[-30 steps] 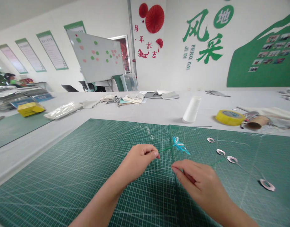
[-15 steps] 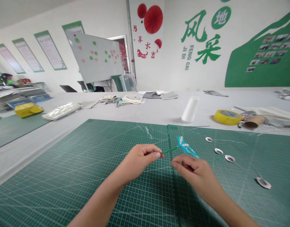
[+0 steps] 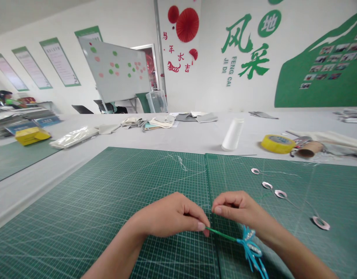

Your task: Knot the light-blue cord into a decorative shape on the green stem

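While our left hand pinches the green stem between thumb and fingers, the blue beaded ornament on its end sits at the lower right of the frame, beside our right forearm. Our right hand curls above the stem with thumb and forefinger tips drawn close together; we cannot tell whether they grip anything. Beneath both hands we see green gridded cutting mats, with four pale rings trailing thin tails at the right. Beyond the mats, a white cone of thread stands right of centre, a yellow tape roll and a cardboard tube farther right. Past them, cloth pieces lie near mid-frame, and a whiteboard stands upper left.
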Available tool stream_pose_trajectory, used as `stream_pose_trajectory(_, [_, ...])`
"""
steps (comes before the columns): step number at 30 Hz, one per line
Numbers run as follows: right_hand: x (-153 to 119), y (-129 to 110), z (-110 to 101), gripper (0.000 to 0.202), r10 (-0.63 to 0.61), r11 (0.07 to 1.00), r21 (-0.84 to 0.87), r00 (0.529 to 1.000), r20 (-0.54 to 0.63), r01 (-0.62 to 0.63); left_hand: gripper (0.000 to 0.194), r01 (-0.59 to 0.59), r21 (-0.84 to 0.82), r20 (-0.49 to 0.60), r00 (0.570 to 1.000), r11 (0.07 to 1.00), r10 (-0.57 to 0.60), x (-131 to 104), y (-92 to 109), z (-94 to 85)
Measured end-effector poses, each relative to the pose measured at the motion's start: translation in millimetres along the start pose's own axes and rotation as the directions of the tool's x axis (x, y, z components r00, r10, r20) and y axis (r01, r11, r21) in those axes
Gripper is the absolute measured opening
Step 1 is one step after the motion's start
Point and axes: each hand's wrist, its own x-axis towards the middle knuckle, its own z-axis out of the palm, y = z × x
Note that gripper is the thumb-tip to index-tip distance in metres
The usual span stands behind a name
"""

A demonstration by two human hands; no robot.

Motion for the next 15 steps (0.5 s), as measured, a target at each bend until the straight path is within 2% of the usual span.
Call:
stream_pose_trajectory(3, [-1, -2, -2, 0.025, 0.027, 0.999, -0.026, 1.000, 0.000, -0.027, 0.022, 0.017, 0.096, 0.003, 1.000, 0.995, -0.017, 0, -1, 0.6])
stream_pose_trajectory(8, [-6, -11, -2, 0.025, -0.021, 0.987, -0.159, 0.996, -0.092, 0.006, 0.022, 0.061, 0.217, -0.114, 0.993, 0.974, -0.037, 2, -4, 2.7])
stream_pose_trajectory(12, [-12, -22, 2, 0.023, -0.178, 0.913, -0.397, 0.966, -0.186, 0.092, 0.024, 0.135, 0.262, -0.263, 0.963, 0.956, -0.064, 4, -6, 2.9])
stream_pose_trajectory(15, [-15, -27, 8, 0.021, -0.347, 0.817, -0.543, 0.918, -0.191, 0.196, 0.024, 0.179, 0.272, -0.354, 0.932, 0.946, -0.075, 6, -8, 1.3])
